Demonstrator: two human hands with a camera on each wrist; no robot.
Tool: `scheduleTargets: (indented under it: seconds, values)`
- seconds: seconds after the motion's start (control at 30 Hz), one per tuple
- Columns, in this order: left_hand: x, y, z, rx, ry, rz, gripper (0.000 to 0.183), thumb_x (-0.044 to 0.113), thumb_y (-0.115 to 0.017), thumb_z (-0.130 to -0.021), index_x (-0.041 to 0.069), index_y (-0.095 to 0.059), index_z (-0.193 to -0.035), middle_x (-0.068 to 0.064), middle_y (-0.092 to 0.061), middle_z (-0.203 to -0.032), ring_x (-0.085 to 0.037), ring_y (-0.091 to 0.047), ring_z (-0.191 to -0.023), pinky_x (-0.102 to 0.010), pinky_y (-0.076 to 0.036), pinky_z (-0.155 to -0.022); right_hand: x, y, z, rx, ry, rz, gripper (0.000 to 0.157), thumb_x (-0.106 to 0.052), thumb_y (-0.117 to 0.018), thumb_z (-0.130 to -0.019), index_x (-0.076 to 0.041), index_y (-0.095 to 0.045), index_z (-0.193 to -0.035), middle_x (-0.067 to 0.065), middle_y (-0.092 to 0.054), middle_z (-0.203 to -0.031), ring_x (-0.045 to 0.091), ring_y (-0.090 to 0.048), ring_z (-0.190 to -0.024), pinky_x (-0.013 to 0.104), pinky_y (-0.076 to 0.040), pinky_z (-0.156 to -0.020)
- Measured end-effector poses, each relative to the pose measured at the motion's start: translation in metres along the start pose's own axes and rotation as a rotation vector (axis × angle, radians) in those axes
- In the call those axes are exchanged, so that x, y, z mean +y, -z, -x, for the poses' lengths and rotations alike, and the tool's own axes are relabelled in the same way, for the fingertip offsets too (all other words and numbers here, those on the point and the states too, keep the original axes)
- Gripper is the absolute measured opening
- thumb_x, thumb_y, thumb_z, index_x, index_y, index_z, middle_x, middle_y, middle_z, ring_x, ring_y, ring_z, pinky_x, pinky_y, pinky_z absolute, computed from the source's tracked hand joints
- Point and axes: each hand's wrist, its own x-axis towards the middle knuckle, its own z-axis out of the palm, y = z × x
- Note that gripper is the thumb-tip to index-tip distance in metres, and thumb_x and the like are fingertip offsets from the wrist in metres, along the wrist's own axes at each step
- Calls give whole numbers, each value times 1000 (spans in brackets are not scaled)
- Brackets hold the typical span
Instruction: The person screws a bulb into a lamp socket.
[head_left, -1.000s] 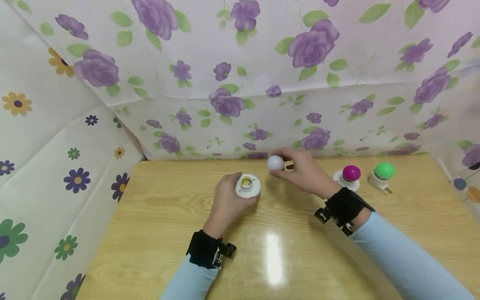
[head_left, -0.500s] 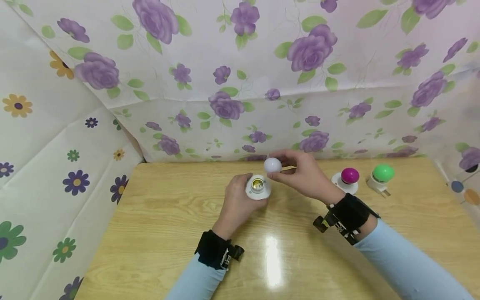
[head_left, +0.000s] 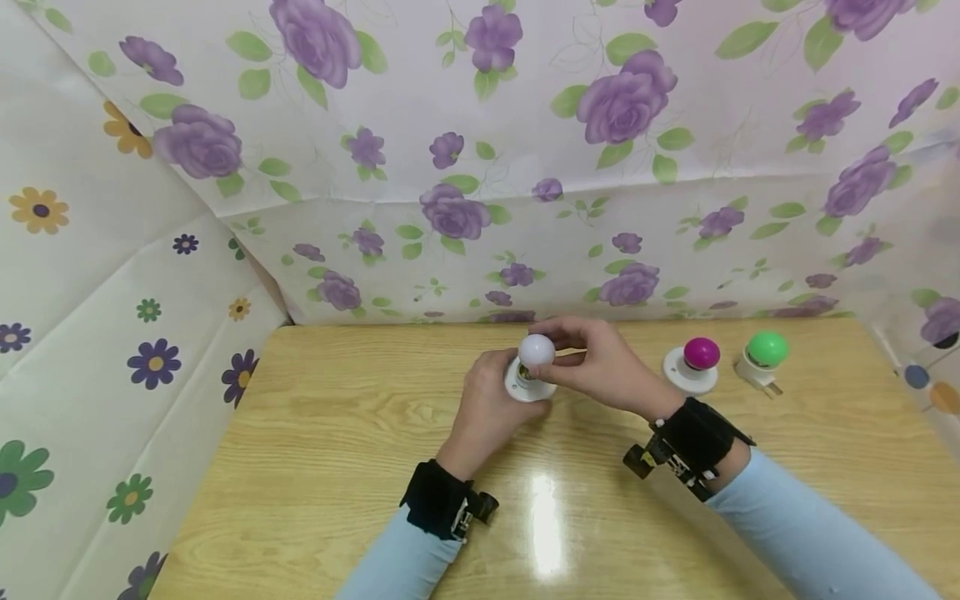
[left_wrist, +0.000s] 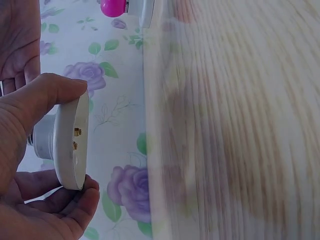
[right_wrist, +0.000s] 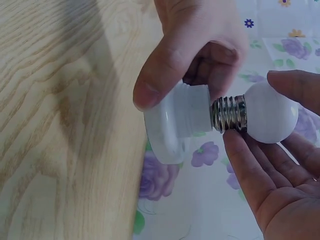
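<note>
In the head view my left hand [head_left: 489, 406] grips a white round lamp holder [head_left: 528, 392] by its flange, raised over the table. The left wrist view shows the holder's hollow back [left_wrist: 80, 145] with small brass screws. My right hand [head_left: 597, 363] pinches a white light bulb [head_left: 537, 350] just above the socket. From the right wrist, the bulb's metal screw thread [right_wrist: 230, 113] lines up with the mouth of the lamp holder [right_wrist: 195, 112], its tip at the opening. Most of the thread shows outside. Thumb and fingers sit around the bulb and its thread.
On the right of the wooden table [head_left: 337, 467] stands a magenta bulb [head_left: 702, 353] in a white round holder [head_left: 692, 382]. Beside it a green bulb [head_left: 767, 348] sits in a white plug-in socket [head_left: 757, 372]. Flowered cloth [head_left: 450, 275] hangs behind the table.
My left hand has moved right with the lamp holder. The right hand has brought the bulb slightly left and down, from beside the holder to the socket's mouth.
</note>
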Motion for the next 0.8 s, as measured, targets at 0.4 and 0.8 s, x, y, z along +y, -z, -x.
scheduleTargets:
  seconds: [0.4,0.8]
  values:
    - [5,-1,1,-10,4,7,69,39,-80,-67,16,-53,-126,7,-51,-112,-9,-48,-102,-29,-43,-84,-16,-1,7,-10,28,17,45,-11,-72,-80,-8,-57,-122,7,-59,-115,23,-57,-103,35,-50,-79]
    - [6,-4,1,12,-30,4,68,39,-80,-66,15,-55,-124,6,-53,-112,-9,-49,-102,-29,-43,-84,7,-2,8,-5,89,-2,47,-13,-73,-80,-9,-56,-123,5,-58,-117,24,-56,-104,45,-47,-85]
